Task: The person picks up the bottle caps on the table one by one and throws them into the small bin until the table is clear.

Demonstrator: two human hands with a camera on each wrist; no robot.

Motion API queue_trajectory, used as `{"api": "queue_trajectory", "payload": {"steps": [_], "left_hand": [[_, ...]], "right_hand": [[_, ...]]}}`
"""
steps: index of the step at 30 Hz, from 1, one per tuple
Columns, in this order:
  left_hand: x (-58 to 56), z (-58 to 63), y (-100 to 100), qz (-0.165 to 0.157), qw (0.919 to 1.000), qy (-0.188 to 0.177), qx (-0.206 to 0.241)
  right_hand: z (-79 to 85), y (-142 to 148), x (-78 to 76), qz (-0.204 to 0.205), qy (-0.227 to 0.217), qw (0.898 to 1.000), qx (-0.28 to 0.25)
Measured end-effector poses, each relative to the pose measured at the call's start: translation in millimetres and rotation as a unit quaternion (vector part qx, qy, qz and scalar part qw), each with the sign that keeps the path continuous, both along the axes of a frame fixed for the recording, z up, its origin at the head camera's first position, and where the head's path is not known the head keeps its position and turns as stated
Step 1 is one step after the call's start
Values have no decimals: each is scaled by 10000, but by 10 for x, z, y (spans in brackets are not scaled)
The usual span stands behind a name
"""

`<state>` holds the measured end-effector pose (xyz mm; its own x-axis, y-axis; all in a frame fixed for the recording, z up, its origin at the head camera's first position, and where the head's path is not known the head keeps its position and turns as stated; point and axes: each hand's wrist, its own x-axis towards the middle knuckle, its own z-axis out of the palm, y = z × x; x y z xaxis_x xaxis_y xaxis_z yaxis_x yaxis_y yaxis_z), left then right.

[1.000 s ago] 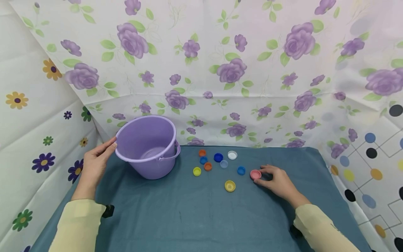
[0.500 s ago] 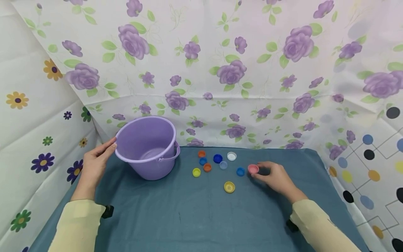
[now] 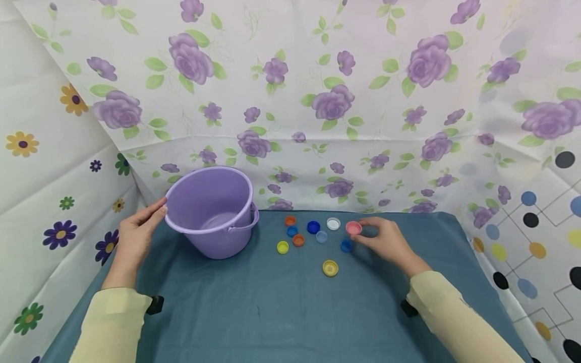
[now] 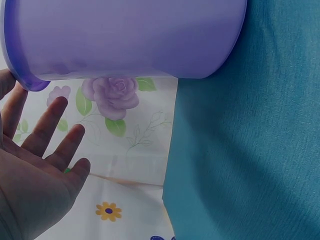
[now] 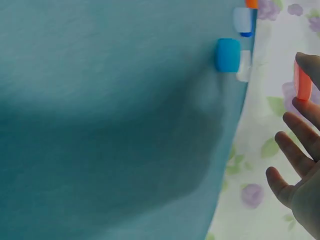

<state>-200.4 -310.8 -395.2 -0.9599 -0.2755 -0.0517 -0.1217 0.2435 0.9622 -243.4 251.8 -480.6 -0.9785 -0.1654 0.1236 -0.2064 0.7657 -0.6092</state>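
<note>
In the head view a purple bucket stands at the back left of the table, its mouth leaning toward me. My left hand pinches the bucket's left rim between thumb and index finger; the left wrist view shows the other fingers spread below the bucket wall. My right hand pinches a pink bottle cap by its edge, held up off the cloth, as the right wrist view shows the cap between thumb and index finger. A blue cap lies just below that hand.
Several more caps lie between bucket and right hand: orange, dark blue, white, light blue and yellow. A larger yellow cap is nearer me. Behind the blue-green tablecloth hangs a floral sheet.
My right hand has lifted the pink cap from the cloth and carried it left and up. My left hand and the bucket have stayed in place.
</note>
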Motion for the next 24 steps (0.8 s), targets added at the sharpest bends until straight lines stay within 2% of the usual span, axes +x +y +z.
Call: {"api": "queue_trajectory", "payload": {"steps": [6, 14, 19, 24], "left_hand": [[12, 15, 6, 16, 10000, -9, 41], [-41, -113, -79, 92, 9999, 6, 47], [-48, -143, -96, 94, 9999, 11, -49], [-64, -133, -80, 45, 9999, 50, 108]], "right_hand": [[216, -188, -123, 150, 63, 9998, -80], [530, -507, -240, 388, 269, 9983, -338], [621, -669, -295, 489, 473, 9975, -179], [668, -794, -338, 476, 450, 9976, -239]]}}
